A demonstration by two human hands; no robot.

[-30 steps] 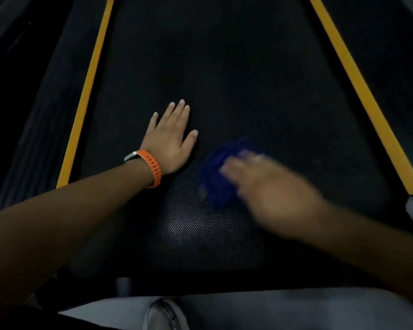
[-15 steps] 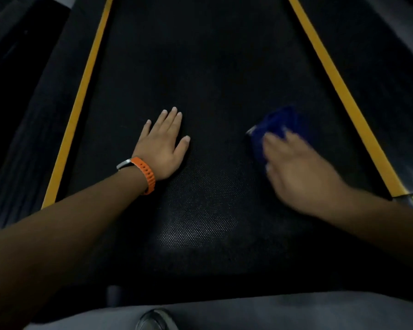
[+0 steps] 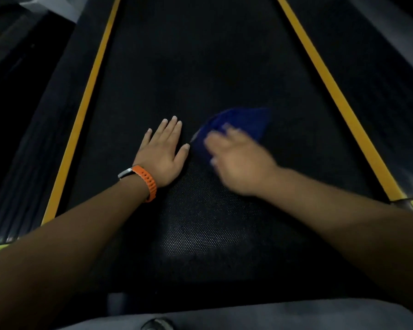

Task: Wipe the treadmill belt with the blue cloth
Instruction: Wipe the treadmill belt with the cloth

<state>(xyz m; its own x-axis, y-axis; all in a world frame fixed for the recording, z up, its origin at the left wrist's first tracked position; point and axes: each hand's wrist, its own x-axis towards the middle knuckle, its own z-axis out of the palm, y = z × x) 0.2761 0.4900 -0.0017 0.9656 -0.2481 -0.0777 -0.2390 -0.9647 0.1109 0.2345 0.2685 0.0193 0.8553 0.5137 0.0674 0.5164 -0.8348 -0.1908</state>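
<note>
The black dotted treadmill belt (image 3: 200, 67) runs away from me between two yellow stripes. My left hand (image 3: 163, 153), with an orange watch band on its wrist, lies flat on the belt with fingers spread and holds nothing. Just to its right my right hand (image 3: 239, 160) presses down on the blue cloth (image 3: 243, 121), blurred by motion. The cloth shows beyond and left of the fingers, flat against the belt; the part under the palm is hidden.
A yellow stripe (image 3: 81, 110) marks the left edge of the belt and another yellow stripe (image 3: 339, 101) the right edge, each with a dark side rail outside it. Grey floor (image 3: 272, 315) lies below the belt's near end.
My right hand has swept the blue cloth from the right side of the belt back left, close to my left thumb. My left hand has stayed flat in place.
</note>
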